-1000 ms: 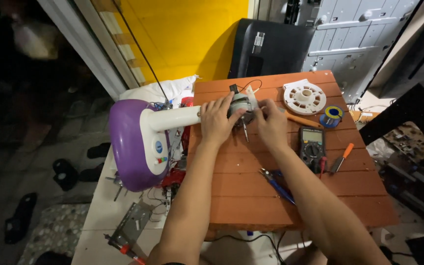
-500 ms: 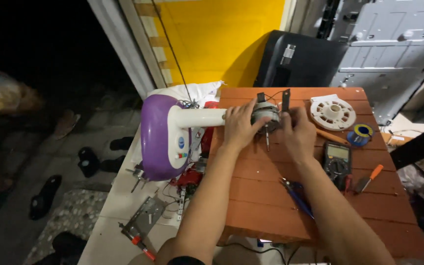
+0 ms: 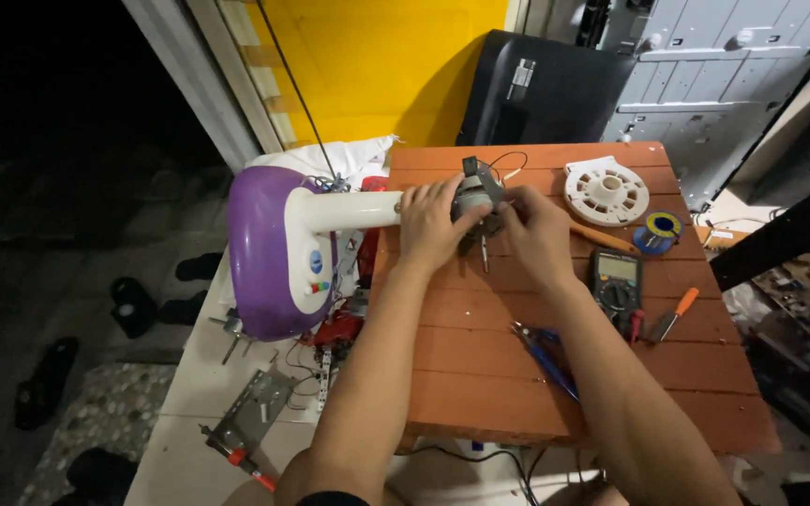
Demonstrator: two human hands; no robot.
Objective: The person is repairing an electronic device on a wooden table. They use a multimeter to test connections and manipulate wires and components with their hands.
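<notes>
A fan lies on its side across a reddish wooden table point(image 3: 517, 375). Its purple and white base point(image 3: 269, 253) hangs off the table's left edge, and the white neck point(image 3: 349, 211) runs right to a grey metal motor point(image 3: 480, 201) with a shaft pointing down. My left hand point(image 3: 428, 225) grips the neck end and the motor's left side. My right hand point(image 3: 536, 230) holds the motor's right side. Thin wires loop off the top of the motor.
On the table's right part lie a white round plastic cover point(image 3: 607, 190), a blue solder spool point(image 3: 658, 230), a dark multimeter point(image 3: 616, 279), an orange-handled screwdriver point(image 3: 675, 312) and blue-handled pliers point(image 3: 546, 356). Metal parts point(image 3: 255, 408) rest on the white surface at the left.
The view has shifted and steadied. Both hands stay on the motor, with the fingers shifted slightly around it.
</notes>
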